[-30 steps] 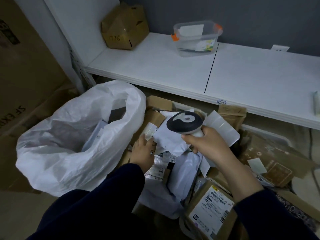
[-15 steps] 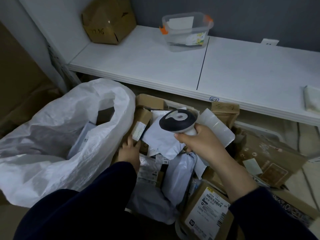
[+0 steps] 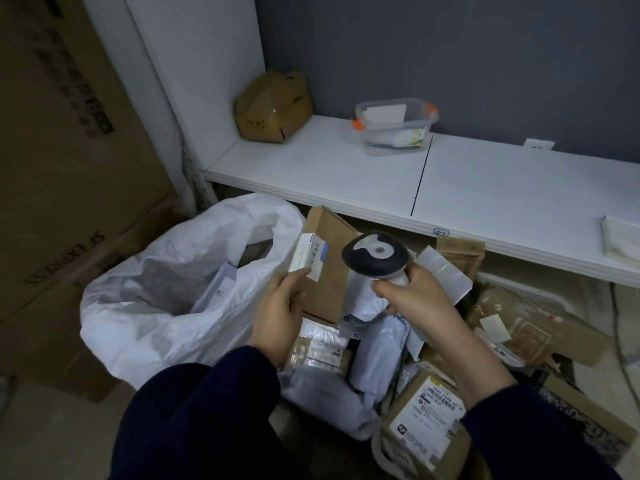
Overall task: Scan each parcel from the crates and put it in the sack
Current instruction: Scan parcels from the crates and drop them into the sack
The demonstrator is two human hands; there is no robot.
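My left hand (image 3: 281, 311) grips a brown cardboard parcel (image 3: 329, 268) with a white label on its upper left corner, held tilted up above the pile. My right hand (image 3: 414, 299) holds a barcode scanner (image 3: 375, 255), its dark head close to the parcel's right side. The white sack (image 3: 162, 299) stands open to the left, with a pale flat parcel (image 3: 220, 282) inside. Below my hands lies a pile of parcels (image 3: 374, 351), grey mailer bags and brown boxes, one with a large white label (image 3: 427, 419). The crates are mostly hidden under the parcels.
A white shelf (image 3: 485, 188) runs behind the pile, carrying a taped brown box (image 3: 273, 107), a clear plastic tub (image 3: 396, 128) and a white cloth (image 3: 621, 240). Large cardboard cartons (image 3: 69, 168) stand at the left. More brown boxes (image 3: 530, 323) lie at the right.
My left hand has lifted the brown parcel out of the pile and tilted it upright beside the sack's mouth. The scanner in my right hand now sits right next to it.
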